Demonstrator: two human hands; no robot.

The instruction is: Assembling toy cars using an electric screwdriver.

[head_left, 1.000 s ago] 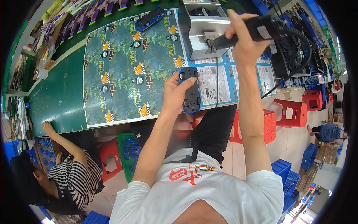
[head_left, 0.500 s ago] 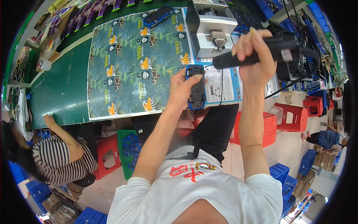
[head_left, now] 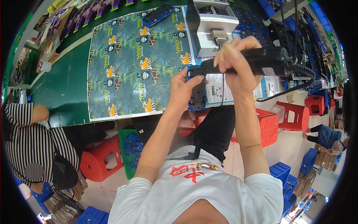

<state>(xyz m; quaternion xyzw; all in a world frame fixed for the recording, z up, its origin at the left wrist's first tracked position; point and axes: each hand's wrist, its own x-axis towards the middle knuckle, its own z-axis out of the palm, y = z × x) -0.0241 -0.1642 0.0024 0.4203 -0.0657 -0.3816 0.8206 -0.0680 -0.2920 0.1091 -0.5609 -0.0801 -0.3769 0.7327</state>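
Note:
My left hand (head_left: 182, 89) grips a blue and black toy car (head_left: 197, 94), held underside up at the near edge of the green table (head_left: 63, 89). My right hand (head_left: 235, 61) is closed around a black electric screwdriver (head_left: 261, 61) held level, its tip over the top end of the car. A black cable (head_left: 291, 86) hangs from the tool's right end. A sheet with jungle animal prints (head_left: 130, 63) lies flat on the table to the left of my hands.
A grey metal fixture (head_left: 210, 28) stands behind my hands, and another blue toy car (head_left: 156, 14) lies at the back. A person in a striped shirt (head_left: 30, 138) sits at left. Red stools (head_left: 298, 112) and blue crates (head_left: 307, 160) stand on the floor.
My right hand has brought the screwdriver down and left, from raised over the fixture to the toy car's top end. My left hand has kept its hold on the car.

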